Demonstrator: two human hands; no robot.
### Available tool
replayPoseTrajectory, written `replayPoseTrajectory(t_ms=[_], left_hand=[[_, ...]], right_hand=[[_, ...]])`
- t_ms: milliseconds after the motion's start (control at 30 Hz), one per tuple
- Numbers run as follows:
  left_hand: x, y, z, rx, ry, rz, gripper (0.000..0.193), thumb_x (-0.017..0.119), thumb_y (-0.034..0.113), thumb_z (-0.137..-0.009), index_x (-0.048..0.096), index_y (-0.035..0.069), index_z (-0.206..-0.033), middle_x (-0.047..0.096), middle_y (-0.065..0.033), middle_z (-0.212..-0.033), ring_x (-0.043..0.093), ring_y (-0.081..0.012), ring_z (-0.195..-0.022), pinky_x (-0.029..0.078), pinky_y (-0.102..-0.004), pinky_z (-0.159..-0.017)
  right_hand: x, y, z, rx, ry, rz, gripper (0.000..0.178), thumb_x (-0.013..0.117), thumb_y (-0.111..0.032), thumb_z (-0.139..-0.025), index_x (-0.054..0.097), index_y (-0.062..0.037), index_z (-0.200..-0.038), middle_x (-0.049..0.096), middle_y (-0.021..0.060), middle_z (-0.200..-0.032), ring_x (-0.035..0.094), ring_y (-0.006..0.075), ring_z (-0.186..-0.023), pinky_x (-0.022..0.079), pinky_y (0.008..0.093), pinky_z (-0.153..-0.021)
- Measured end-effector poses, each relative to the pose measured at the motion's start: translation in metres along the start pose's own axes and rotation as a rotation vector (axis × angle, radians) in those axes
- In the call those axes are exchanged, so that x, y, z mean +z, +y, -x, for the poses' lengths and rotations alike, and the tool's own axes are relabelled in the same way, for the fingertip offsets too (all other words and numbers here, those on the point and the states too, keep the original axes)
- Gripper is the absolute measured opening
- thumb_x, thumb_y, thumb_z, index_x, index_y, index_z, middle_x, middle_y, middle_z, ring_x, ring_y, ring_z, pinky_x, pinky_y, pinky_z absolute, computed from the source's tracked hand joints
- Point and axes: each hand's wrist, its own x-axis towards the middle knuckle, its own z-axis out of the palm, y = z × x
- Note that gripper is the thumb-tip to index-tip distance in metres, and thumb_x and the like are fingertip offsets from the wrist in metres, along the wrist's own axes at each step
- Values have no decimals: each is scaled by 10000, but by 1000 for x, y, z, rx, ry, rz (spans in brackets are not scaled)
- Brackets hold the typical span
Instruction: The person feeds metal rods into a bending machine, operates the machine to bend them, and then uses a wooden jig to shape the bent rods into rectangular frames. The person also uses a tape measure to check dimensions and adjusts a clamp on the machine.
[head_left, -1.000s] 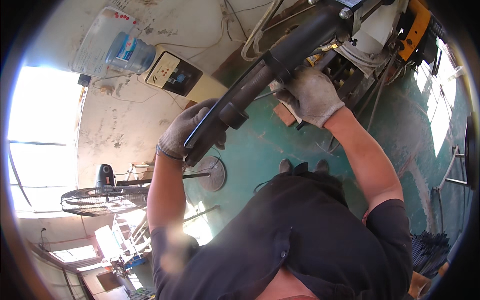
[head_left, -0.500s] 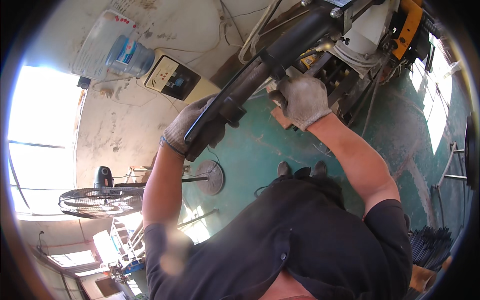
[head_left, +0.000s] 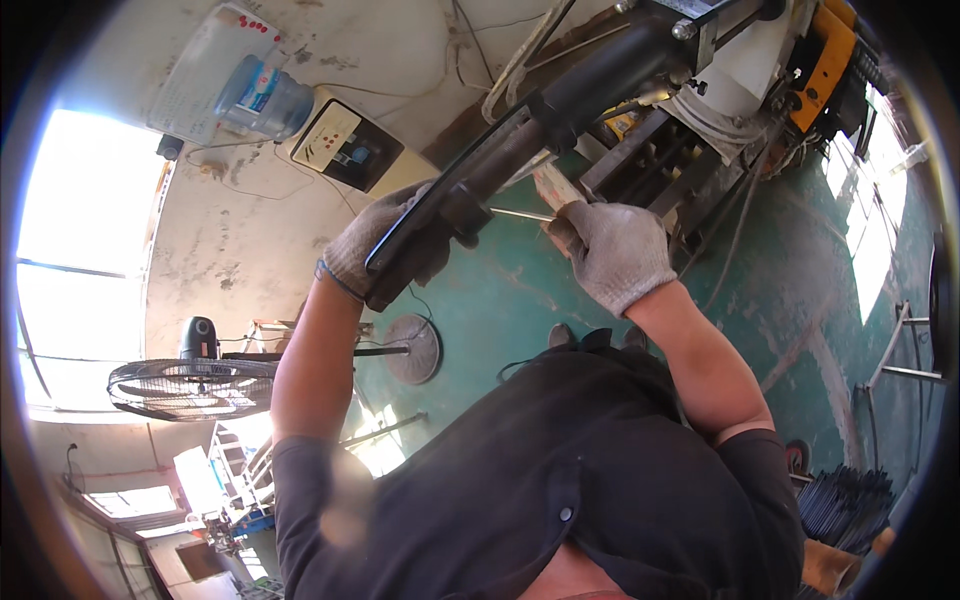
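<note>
A long dark metal assembly (head_left: 605, 85) slants from the upper right down to the left, with a channel-shaped lower end and a short round boss (head_left: 462, 208) on its side. My left hand (head_left: 362, 245), in a light knit glove, wraps round that lower end; part of its fingers is hidden behind the metal. My right hand (head_left: 622, 258), gloved too, pinches a thin bright metal rod (head_left: 522, 214). The rod points left, its tip at or close to the boss; I cannot tell whether it enters it.
A machine frame (head_left: 650, 165) with an orange part (head_left: 824, 65) stands at the upper right. Along the left wall are a water dispenser (head_left: 400, 170) with a blue bottle and a standing fan (head_left: 190, 388). Dark rods (head_left: 845, 510) are bundled at the lower right.
My right hand has moved down, away from the collar of the dark assembly, and the thin rod now shows in its fingers. My left hand keeps its grip on the lower end.
</note>
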Motion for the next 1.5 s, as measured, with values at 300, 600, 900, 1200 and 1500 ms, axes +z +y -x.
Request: replayPoseTrajectory(t_ms=[300, 600, 900, 1200, 1500], left_hand=[[7, -3, -1, -2, 40, 14, 628, 663, 446, -1023, 597, -83, -1355, 754, -256, -1068, 696, -236, -619, 557, -329, -490], [-2, -12, -5, 30, 26, 49, 636, 650, 387, -1023, 546, -93, -1428, 718, -283, -1228, 767, -323, -782, 611, -369, -579], [-38, -34, -25, -53, -90, 137, 563, 582, 290, -1098, 490, -86, -1507, 723, -299, -1222, 782, -389, -856, 656, -445, -670], [-19, -134, -25, 71, 300, -170, 311, 714, 275, -1064, 656, -17, -1153, 722, -140, -906, 743, -233, -777, 619, -358, -676], [-10, -145, -26, 267, 426, -31, 378, 705, 335, -1077, 691, -42, -1080, 724, -130, -928, 755, -262, -860, 632, -384, -790]], right_hand=[[0, 9, -8, 61, -195, -297, 215, 666, -273, -1005, 797, -104, -1030, 740, 211, -904, 716, 444, -863, 568, 514, -764], [-19, 2, -12, 37, -248, -175, 211, 686, -239, -995, 805, -84, -1074, 730, 229, -899, 711, 445, -857, 558, 505, -752], [12, 33, -24, 166, -410, -438, 259, 654, -257, -1031, 803, -55, -1094, 763, 154, -902, 734, 276, -861, 559, 408, -841], [49, 17, -11, 120, -486, -347, 246, 688, -260, -1015, 795, -78, -1143, 791, 110, -995, 740, 251, -971, 563, 393, -905], [79, -8, -23, 184, -468, -518, 362, 779, -279, -965, 752, -66, -1256, 788, 119, -1102, 745, 265, -1012, 575, 386, -938]])
